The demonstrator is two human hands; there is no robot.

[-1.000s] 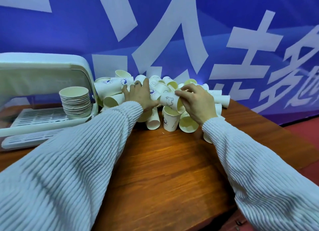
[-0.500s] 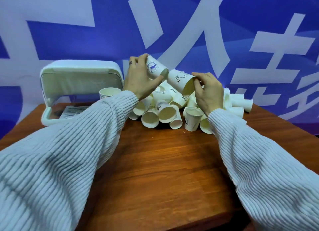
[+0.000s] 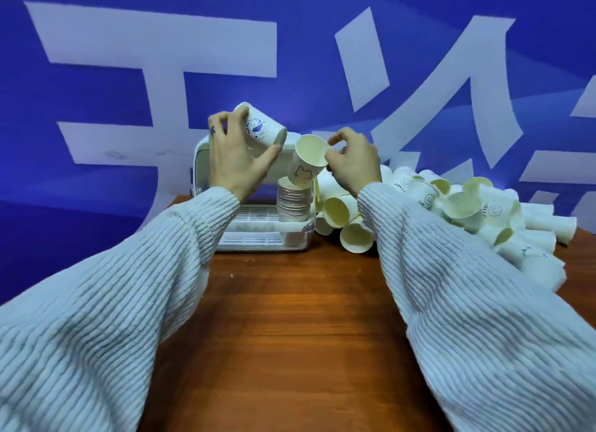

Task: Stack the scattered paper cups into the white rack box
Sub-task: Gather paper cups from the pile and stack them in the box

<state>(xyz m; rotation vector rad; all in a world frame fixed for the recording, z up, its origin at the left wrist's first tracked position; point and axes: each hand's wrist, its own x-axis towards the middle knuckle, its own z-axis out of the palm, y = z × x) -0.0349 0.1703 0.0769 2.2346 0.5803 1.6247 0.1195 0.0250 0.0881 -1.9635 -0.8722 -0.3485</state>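
Note:
My left hand grips a white paper cup with a blue round logo, held on its side above the white rack box. My right hand pinches the rim of a second cup with a bear drawing, tilted mouth up just over the stack of nested cups standing in the box. The box's lid is open behind the stack. A heap of loose paper cups lies on the table to the right of the box, partly hidden by my right sleeve.
The brown wooden table stretches from the box toward me between my sleeves. A blue banner with large white characters hangs right behind the table. The table's right edge runs near the far cups.
Both hands lifted their cups from the heap and carried them left, over the rack box. The right-hand cup now tilts above the stack. The view has swung left.

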